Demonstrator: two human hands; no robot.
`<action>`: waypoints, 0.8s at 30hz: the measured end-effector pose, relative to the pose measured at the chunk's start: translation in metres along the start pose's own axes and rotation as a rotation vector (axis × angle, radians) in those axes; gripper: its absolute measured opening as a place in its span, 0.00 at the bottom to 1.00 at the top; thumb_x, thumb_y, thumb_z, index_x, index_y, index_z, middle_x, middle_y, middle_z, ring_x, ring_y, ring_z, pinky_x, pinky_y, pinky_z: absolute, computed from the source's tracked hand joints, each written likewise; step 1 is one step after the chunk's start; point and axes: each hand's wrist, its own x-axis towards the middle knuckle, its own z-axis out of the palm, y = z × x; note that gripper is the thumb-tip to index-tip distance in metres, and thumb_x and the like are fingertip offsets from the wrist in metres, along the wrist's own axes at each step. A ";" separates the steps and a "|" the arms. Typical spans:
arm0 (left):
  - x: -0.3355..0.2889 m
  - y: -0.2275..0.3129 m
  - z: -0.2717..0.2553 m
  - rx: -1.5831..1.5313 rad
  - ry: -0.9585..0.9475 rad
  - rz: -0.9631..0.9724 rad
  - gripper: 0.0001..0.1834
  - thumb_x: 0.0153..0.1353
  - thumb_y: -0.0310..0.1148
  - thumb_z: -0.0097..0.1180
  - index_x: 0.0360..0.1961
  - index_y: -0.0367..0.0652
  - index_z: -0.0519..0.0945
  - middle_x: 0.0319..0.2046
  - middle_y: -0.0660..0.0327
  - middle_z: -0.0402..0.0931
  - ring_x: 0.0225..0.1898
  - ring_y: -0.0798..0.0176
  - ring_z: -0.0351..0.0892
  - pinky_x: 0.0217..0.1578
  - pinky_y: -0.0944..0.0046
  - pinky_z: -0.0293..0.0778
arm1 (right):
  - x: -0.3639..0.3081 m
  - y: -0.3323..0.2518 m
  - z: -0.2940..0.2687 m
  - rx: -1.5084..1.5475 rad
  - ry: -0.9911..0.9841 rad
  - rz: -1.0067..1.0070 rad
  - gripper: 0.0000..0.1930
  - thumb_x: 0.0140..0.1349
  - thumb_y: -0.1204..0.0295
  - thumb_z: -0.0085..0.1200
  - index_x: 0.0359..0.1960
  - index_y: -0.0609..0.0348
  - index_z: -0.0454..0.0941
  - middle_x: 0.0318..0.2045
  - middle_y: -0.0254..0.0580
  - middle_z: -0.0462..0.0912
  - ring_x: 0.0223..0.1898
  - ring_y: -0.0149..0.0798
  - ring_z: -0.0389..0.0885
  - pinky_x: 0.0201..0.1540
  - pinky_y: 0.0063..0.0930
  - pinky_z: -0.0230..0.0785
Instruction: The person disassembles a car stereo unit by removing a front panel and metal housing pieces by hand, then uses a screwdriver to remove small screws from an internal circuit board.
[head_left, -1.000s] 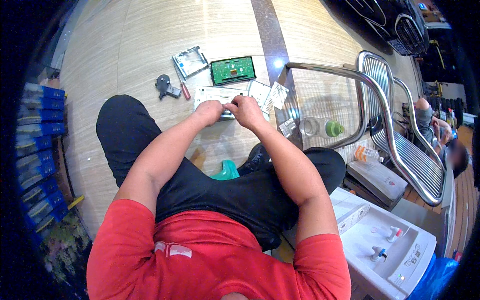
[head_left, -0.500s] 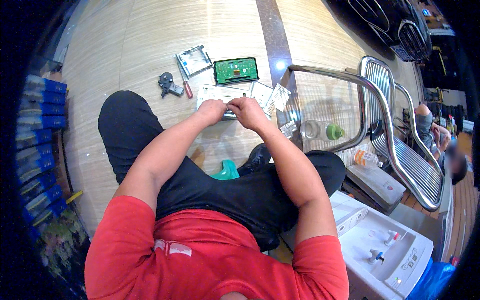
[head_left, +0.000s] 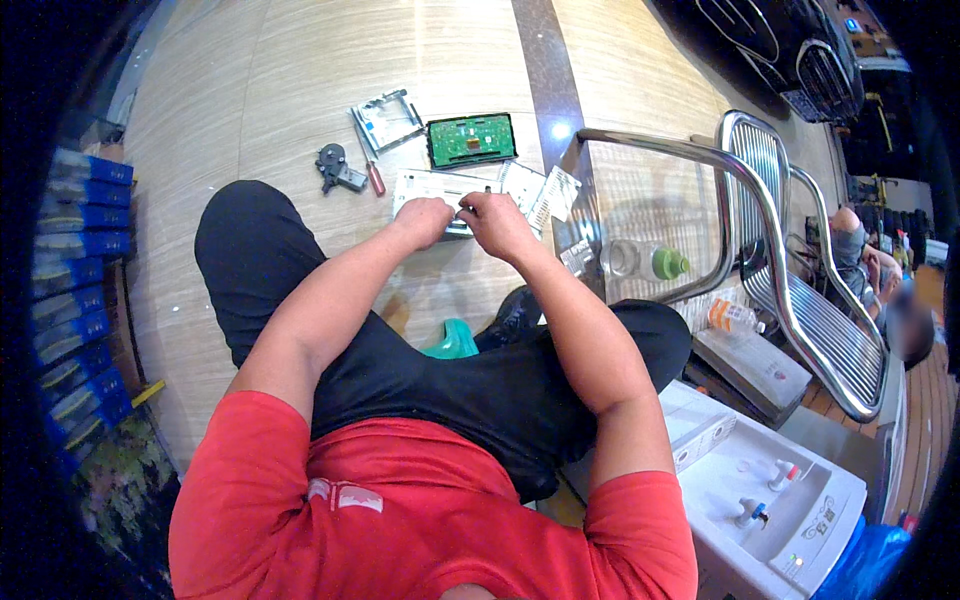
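A silver-white metal box, like the housing of an electronic unit (head_left: 420, 184), lies on the floor in front of me. My left hand (head_left: 424, 221) rests at its near edge with the fingers curled together; what they hold is hidden. Close beside it, my right hand (head_left: 490, 222) bends its thumb and fingers in a pinch over the same edge. Something small and dark shows near those fingertips, too small to name. Beyond the box lies a green circuit board (head_left: 490, 135) in a black frame. Flat perforated metal plates (head_left: 556, 196) lie to its right.
Left of the board are a metal bracket frame (head_left: 388, 122), a red-handled screwdriver (head_left: 375, 180) and a black motor-like part (head_left: 340, 168). A steel-framed bench (head_left: 760, 190), a green-capped jar (head_left: 668, 264) and a white water dispenser (head_left: 770, 500) stand right. Blue boxes (head_left: 85, 300) are stacked left.
My right hand has shifted very slightly, its fingertips drawing a little away from my left hand. The box and the parts around it look unmoved.
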 end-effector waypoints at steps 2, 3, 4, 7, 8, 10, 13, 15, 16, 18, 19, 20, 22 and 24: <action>-0.001 0.000 0.000 -0.002 -0.011 -0.023 0.11 0.51 0.26 0.59 0.37 0.47 0.83 0.37 0.51 0.82 0.41 0.47 0.83 0.41 0.51 0.80 | 0.000 -0.003 -0.001 0.030 -0.001 -0.028 0.12 0.60 0.64 0.56 0.36 0.60 0.84 0.34 0.56 0.84 0.37 0.57 0.82 0.45 0.46 0.74; -0.001 0.002 -0.003 -0.012 -0.001 -0.028 0.10 0.52 0.26 0.58 0.37 0.45 0.83 0.37 0.51 0.83 0.41 0.47 0.83 0.41 0.51 0.80 | -0.001 -0.002 -0.002 0.052 -0.008 -0.053 0.12 0.60 0.65 0.56 0.37 0.60 0.84 0.34 0.56 0.84 0.38 0.57 0.82 0.45 0.45 0.74; -0.002 0.004 -0.006 -0.023 0.008 -0.033 0.09 0.52 0.27 0.58 0.37 0.43 0.82 0.37 0.50 0.83 0.40 0.47 0.84 0.41 0.50 0.80 | -0.001 -0.001 -0.002 0.074 -0.015 -0.079 0.11 0.60 0.65 0.55 0.37 0.59 0.84 0.34 0.55 0.84 0.38 0.57 0.82 0.44 0.45 0.74; -0.007 0.008 -0.013 -0.105 0.032 -0.089 0.09 0.54 0.28 0.57 0.36 0.38 0.81 0.35 0.47 0.83 0.40 0.45 0.84 0.41 0.50 0.79 | -0.001 -0.002 -0.001 0.106 -0.032 -0.083 0.11 0.61 0.66 0.55 0.38 0.59 0.84 0.34 0.56 0.84 0.38 0.57 0.82 0.45 0.44 0.74; -0.006 0.008 -0.011 -0.107 0.034 -0.089 0.09 0.54 0.28 0.57 0.36 0.38 0.81 0.35 0.47 0.83 0.40 0.45 0.84 0.41 0.50 0.79 | -0.002 -0.002 -0.002 0.104 -0.033 -0.084 0.11 0.61 0.66 0.55 0.38 0.59 0.84 0.34 0.56 0.84 0.38 0.57 0.82 0.45 0.44 0.74; -0.006 0.004 -0.007 -0.129 0.064 -0.087 0.09 0.56 0.29 0.55 0.36 0.35 0.80 0.34 0.45 0.83 0.40 0.44 0.83 0.41 0.49 0.79 | 0.000 -0.002 0.001 0.097 -0.038 -0.059 0.13 0.60 0.64 0.56 0.37 0.60 0.84 0.34 0.55 0.84 0.38 0.57 0.82 0.45 0.43 0.75; -0.004 0.003 -0.004 -0.048 0.057 -0.075 0.10 0.57 0.28 0.52 0.36 0.44 0.84 0.36 0.51 0.83 0.40 0.49 0.84 0.40 0.52 0.80 | 0.000 -0.001 0.003 0.199 0.003 0.025 0.15 0.60 0.61 0.57 0.35 0.61 0.85 0.33 0.57 0.84 0.37 0.57 0.82 0.44 0.43 0.75; -0.005 0.004 -0.002 -0.049 0.091 -0.042 0.10 0.57 0.28 0.52 0.36 0.44 0.84 0.36 0.51 0.83 0.40 0.49 0.84 0.40 0.52 0.80 | 0.001 0.000 0.001 0.136 0.002 0.095 0.15 0.59 0.60 0.58 0.34 0.61 0.85 0.33 0.58 0.83 0.37 0.57 0.82 0.43 0.44 0.75; -0.005 0.004 -0.002 -0.050 0.122 -0.009 0.10 0.57 0.28 0.52 0.36 0.43 0.84 0.36 0.51 0.83 0.40 0.49 0.84 0.40 0.52 0.80 | 0.001 0.001 0.000 0.074 0.000 0.166 0.16 0.59 0.59 0.58 0.34 0.62 0.85 0.32 0.59 0.83 0.36 0.58 0.82 0.42 0.44 0.75; -0.003 0.004 -0.003 -0.028 0.082 -0.013 0.10 0.57 0.27 0.52 0.36 0.44 0.84 0.36 0.51 0.83 0.40 0.49 0.84 0.40 0.52 0.80 | 0.001 0.002 -0.002 0.033 -0.011 0.145 0.15 0.59 0.60 0.58 0.34 0.61 0.85 0.32 0.59 0.83 0.36 0.58 0.82 0.42 0.45 0.75; -0.003 0.004 -0.004 -0.008 0.041 -0.018 0.10 0.57 0.27 0.52 0.36 0.44 0.84 0.36 0.51 0.83 0.40 0.49 0.84 0.40 0.52 0.80 | 0.002 0.002 -0.002 -0.009 -0.024 0.124 0.15 0.60 0.61 0.58 0.34 0.61 0.85 0.32 0.60 0.83 0.36 0.58 0.82 0.42 0.46 0.74; -0.001 0.002 0.000 -0.007 0.042 -0.018 0.10 0.57 0.27 0.52 0.36 0.44 0.84 0.36 0.51 0.83 0.40 0.49 0.84 0.40 0.52 0.80 | 0.001 0.003 -0.002 -0.009 -0.023 0.123 0.15 0.60 0.61 0.58 0.34 0.61 0.85 0.32 0.60 0.83 0.36 0.58 0.82 0.42 0.46 0.74; -0.001 -0.004 0.006 -0.034 0.111 0.059 0.10 0.57 0.27 0.52 0.36 0.44 0.84 0.36 0.51 0.83 0.40 0.49 0.84 0.40 0.52 0.80 | 0.001 -0.001 0.000 0.002 -0.019 0.009 0.13 0.61 0.62 0.56 0.35 0.61 0.84 0.32 0.58 0.83 0.36 0.59 0.82 0.42 0.46 0.74; -0.001 -0.001 0.003 -0.014 0.078 0.020 0.10 0.57 0.27 0.52 0.36 0.43 0.85 0.37 0.51 0.83 0.40 0.49 0.84 0.40 0.52 0.80 | -0.001 -0.001 0.000 0.002 -0.013 -0.042 0.13 0.61 0.63 0.56 0.35 0.61 0.84 0.31 0.58 0.83 0.36 0.59 0.82 0.42 0.46 0.74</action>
